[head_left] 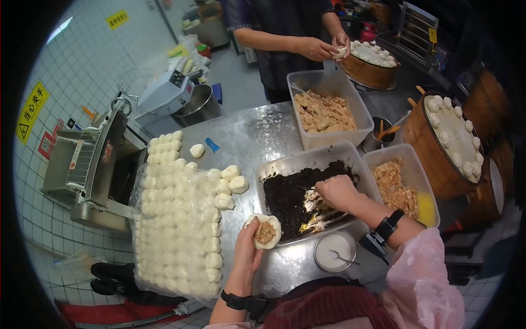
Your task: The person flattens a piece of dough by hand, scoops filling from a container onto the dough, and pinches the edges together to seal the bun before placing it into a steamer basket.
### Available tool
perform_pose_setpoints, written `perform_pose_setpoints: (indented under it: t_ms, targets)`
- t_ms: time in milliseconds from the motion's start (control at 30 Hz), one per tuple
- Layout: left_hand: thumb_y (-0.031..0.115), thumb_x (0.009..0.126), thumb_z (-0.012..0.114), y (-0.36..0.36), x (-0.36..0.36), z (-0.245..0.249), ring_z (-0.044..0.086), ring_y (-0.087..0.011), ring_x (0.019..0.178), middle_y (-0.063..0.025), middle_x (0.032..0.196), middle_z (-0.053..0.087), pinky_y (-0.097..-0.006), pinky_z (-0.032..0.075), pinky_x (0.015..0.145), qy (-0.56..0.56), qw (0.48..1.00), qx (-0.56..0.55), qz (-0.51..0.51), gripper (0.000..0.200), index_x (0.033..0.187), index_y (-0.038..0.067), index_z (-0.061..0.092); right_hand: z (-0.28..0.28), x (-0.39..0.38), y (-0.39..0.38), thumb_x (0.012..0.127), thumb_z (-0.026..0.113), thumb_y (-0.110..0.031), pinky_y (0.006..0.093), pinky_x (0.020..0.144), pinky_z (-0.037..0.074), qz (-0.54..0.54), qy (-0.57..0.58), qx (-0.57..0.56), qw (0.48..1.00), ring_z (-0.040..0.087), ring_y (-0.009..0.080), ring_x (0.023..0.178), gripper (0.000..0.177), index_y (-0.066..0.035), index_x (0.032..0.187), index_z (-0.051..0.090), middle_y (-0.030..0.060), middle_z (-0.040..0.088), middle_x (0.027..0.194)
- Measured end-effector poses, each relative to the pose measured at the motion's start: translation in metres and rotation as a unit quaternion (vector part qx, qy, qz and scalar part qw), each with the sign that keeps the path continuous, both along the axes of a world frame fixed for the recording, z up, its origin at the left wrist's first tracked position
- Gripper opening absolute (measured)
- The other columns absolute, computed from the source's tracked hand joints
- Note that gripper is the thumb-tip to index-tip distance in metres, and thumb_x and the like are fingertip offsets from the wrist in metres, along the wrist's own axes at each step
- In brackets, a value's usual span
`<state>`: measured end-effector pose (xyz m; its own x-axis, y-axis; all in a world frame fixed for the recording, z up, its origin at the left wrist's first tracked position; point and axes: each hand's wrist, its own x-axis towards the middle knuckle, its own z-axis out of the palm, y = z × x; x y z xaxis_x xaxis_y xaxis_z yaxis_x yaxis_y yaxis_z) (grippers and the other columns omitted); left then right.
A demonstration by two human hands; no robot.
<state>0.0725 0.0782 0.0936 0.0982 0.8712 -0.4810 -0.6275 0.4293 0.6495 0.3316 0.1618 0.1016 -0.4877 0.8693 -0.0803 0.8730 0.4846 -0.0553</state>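
My left hand [246, 256] cups a round dough wrapper [274, 223] with a mound of light brown meat filling [266, 233] in its middle. Above a metal tray [359, 159] of dark, crumbly filling [282, 200], my right hand [337, 192] is closed with its fingertips pointing down. Whatever it grips is hard to make out; something thin and pale shows below the fingers. Bare shiny metal is visible at that side of the tray. Left of the tray, many dough balls [213, 260] lie in rows, mostly beneath a clear plastic sheet [170, 219].
A bowl of white contents [335, 251] with a spoon sits near me. Plastic tubs of meat filling [326, 112] and orange filling [394, 189] stand behind and right. Bamboo steamers [433, 145] hold buns. Across the table a co-worker's hands [323, 49] shape dough. A blue scraper [212, 145] lies leftward.
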Motion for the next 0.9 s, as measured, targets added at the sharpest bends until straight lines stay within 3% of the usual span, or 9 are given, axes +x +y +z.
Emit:
perform_pose_setpoints:
  t_ms: [133, 233, 300, 367, 500, 567, 633, 733, 900]
  targets:
    - [0.022, 0.094, 0.046, 0.003, 0.002, 0.003, 0.064, -0.0203, 0.089, -0.0124, 0.101, 0.061, -0.0326, 0.055, 0.075, 0.018, 1.0, -0.021, -0.004, 0.026, 0.108, 0.0, 0.05, -0.033, 0.001, -0.011, 0.071, 0.055, -0.015, 0.0372, 0.06, 0.047, 0.115, 0.096, 0.155, 0.977, 0.06, 0.0234, 0.061, 0.008, -0.008, 0.073, 0.058, 0.0055, 0.057, 0.061]
    - [0.023, 0.094, 0.046, 0.0, 0.004, -0.001, 0.064, -0.0202, 0.088, -0.012, 0.101, 0.061, -0.0321, 0.056, 0.074, 0.026, 1.0, -0.009, 0.009, 0.027, 0.108, 0.0, 0.051, -0.043, -0.002, -0.005, 0.073, 0.054, -0.016, 0.0345, 0.06, 0.044, 0.142, 0.107, 0.25, 0.952, 0.057, 0.0211, 0.064, 0.009, -0.009, 0.075, 0.058, 0.0049, 0.057, 0.064]
    - [0.023, 0.094, 0.046, -0.002, 0.005, 0.0, 0.064, -0.0194, 0.088, -0.0113, 0.101, 0.061, -0.0316, 0.055, 0.073, 0.035, 0.999, -0.006, 0.006, 0.027, 0.109, 0.001, 0.05, -0.048, 0.0, 0.0, 0.074, 0.054, -0.017, 0.0324, 0.063, 0.042, 0.137, 0.083, 0.242, 0.957, 0.054, 0.0194, 0.068, 0.009, -0.008, 0.074, 0.056, 0.0043, 0.055, 0.065]
    - [0.023, 0.094, 0.046, -0.003, 0.009, 0.002, 0.064, -0.019, 0.088, -0.011, 0.101, 0.061, -0.0314, 0.055, 0.073, 0.051, 0.998, -0.01, 0.018, 0.027, 0.109, 0.001, 0.05, -0.049, 0.004, 0.01, 0.074, 0.054, -0.016, 0.0328, 0.062, 0.042, 0.15, -0.027, 0.16, 0.975, 0.055, 0.0196, 0.068, 0.009, -0.008, 0.072, 0.054, 0.0043, 0.055, 0.065]
    - [0.023, 0.093, 0.047, -0.005, 0.012, 0.005, 0.064, -0.0177, 0.088, -0.0097, 0.101, 0.061, -0.0307, 0.055, 0.072, 0.063, 0.997, -0.008, 0.048, 0.027, 0.11, 0.002, 0.049, -0.032, 0.016, 0.033, 0.073, 0.054, -0.015, 0.0333, 0.061, 0.043, 0.248, 0.007, 0.237, 0.939, 0.056, 0.0207, 0.064, 0.008, -0.008, 0.07, 0.054, 0.0051, 0.055, 0.063]
    - [0.023, 0.093, 0.047, -0.006, 0.013, 0.009, 0.064, -0.0187, 0.089, -0.0092, 0.101, 0.061, -0.0318, 0.055, 0.073, 0.074, 0.996, -0.01, 0.054, 0.026, 0.109, 0.002, 0.05, -0.018, 0.021, 0.036, 0.073, 0.054, -0.016, 0.0347, 0.06, 0.044, 0.15, 0.074, 0.281, 0.945, 0.056, 0.0223, 0.062, 0.009, -0.008, 0.071, 0.056, 0.0059, 0.054, 0.061]
    - [0.024, 0.094, 0.047, -0.007, 0.015, 0.007, 0.064, -0.0197, 0.089, -0.0086, 0.101, 0.062, -0.0328, 0.055, 0.074, 0.088, 0.994, -0.019, 0.058, 0.026, 0.107, 0.002, 0.052, -0.014, 0.02, 0.024, 0.072, 0.055, -0.015, 0.0354, 0.062, 0.047, 0.111, 0.083, 0.243, 0.96, 0.06, 0.0248, 0.065, 0.009, -0.007, 0.072, 0.059, 0.0097, 0.058, 0.063]
    - [0.022, 0.094, 0.047, -0.008, 0.012, 0.003, 0.063, -0.0197, 0.091, -0.0089, 0.102, 0.061, -0.0336, 0.054, 0.076, 0.071, 0.996, -0.003, 0.054, 0.025, 0.107, 0.002, 0.052, -0.007, 0.01, 0.005, 0.072, 0.054, -0.011, 0.0374, 0.065, 0.051, -0.036, 0.071, 0.0, 0.997, 0.066, 0.0277, 0.07, 0.011, -0.006, 0.075, 0.063, 0.0162, 0.065, 0.07]
    - [0.02, 0.093, 0.048, -0.005, 0.011, 0.007, 0.063, -0.0181, 0.088, -0.0103, 0.102, 0.06, -0.0308, 0.055, 0.072, 0.039, 0.998, -0.005, 0.058, 0.024, 0.109, 0.002, 0.049, -0.014, -0.007, -0.009, 0.072, 0.055, -0.011, 0.0366, 0.062, 0.051, -0.058, 0.061, 0.011, 0.996, 0.066, 0.0272, 0.067, 0.011, -0.006, 0.076, 0.064, 0.0155, 0.066, 0.071]
